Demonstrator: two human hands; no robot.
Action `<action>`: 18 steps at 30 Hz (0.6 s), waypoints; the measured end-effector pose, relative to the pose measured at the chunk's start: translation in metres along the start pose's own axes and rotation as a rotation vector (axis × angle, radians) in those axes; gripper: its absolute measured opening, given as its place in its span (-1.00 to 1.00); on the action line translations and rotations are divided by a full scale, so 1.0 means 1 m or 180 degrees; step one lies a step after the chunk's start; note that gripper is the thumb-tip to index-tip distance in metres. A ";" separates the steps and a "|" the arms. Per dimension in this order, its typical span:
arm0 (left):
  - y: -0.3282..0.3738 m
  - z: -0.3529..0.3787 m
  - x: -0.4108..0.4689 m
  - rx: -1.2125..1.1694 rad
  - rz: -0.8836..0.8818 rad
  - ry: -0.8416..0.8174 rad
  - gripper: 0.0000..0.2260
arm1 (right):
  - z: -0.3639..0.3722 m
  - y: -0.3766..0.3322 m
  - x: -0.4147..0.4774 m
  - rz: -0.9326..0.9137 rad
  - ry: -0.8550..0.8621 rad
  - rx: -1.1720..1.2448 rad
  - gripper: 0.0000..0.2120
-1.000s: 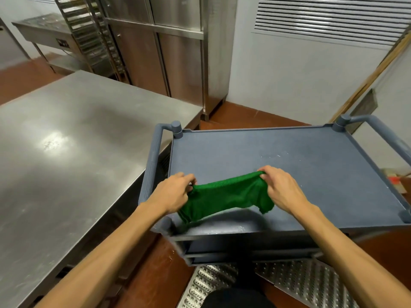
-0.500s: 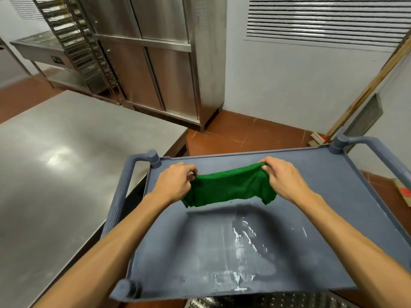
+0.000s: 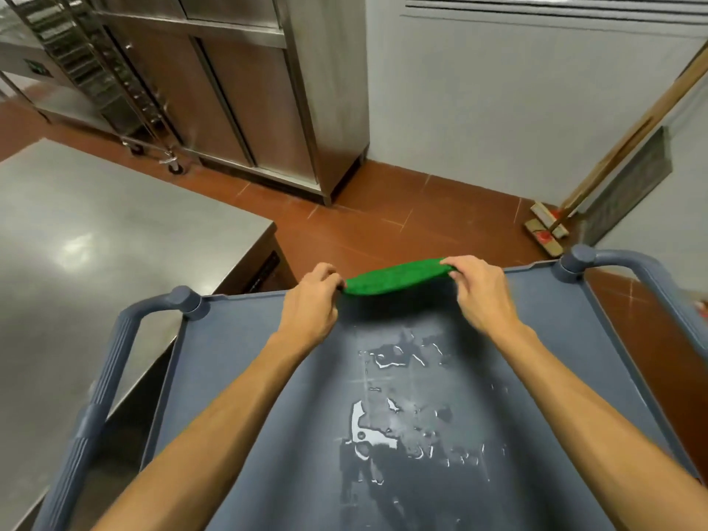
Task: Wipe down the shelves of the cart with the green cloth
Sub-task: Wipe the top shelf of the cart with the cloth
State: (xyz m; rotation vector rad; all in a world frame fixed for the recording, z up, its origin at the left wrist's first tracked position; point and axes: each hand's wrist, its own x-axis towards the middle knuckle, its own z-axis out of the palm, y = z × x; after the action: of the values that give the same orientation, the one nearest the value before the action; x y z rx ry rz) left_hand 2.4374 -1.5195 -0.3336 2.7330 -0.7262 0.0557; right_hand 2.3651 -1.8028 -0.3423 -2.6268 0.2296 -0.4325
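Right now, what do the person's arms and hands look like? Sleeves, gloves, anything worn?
No gloves on the left hand or the right hand, and no rings, watch or wristband visible. The left forearm and the right forearm are bare down to the bottom of the frame; no sleeve shows. No markings or cables visible.

Both hands [image 3: 312, 300] [image 3: 481, 291] carried green cloth [image 3: 394, 279] from near edge to far edge of cart top shelf [image 3: 245, 377]; wet streaks [image 3: 402, 408] now exposed.
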 end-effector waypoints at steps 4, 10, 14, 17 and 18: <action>0.003 0.063 -0.023 0.0130 -0.0290 -0.0812 -0.72 | 0.043 0.033 -0.038 0.0293 -0.0638 0.0120 -0.69; 0.005 0.097 -0.061 -0.0228 -0.0537 -0.0919 -0.82 | 0.071 0.045 -0.099 0.0501 -0.0791 0.0289 -0.53; 0.003 0.092 -0.063 -0.0268 -0.0558 -0.0886 -0.83 | 0.064 0.040 -0.096 0.0678 -0.0893 0.0393 -0.59; 0.005 0.091 -0.070 -0.0342 -0.0577 -0.0811 -0.84 | 0.058 0.039 -0.100 0.0630 -0.0982 0.0328 -0.64; 0.006 0.090 -0.073 -0.0342 -0.0572 -0.0802 -0.84 | 0.055 0.039 -0.102 0.0626 -0.1004 0.0314 -0.66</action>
State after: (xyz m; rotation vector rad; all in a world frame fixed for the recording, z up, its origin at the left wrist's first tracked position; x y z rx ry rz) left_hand 2.3670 -1.5174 -0.4261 2.7160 -0.5255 -0.3627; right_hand 2.2846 -1.7901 -0.4343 -2.4999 0.3480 0.0370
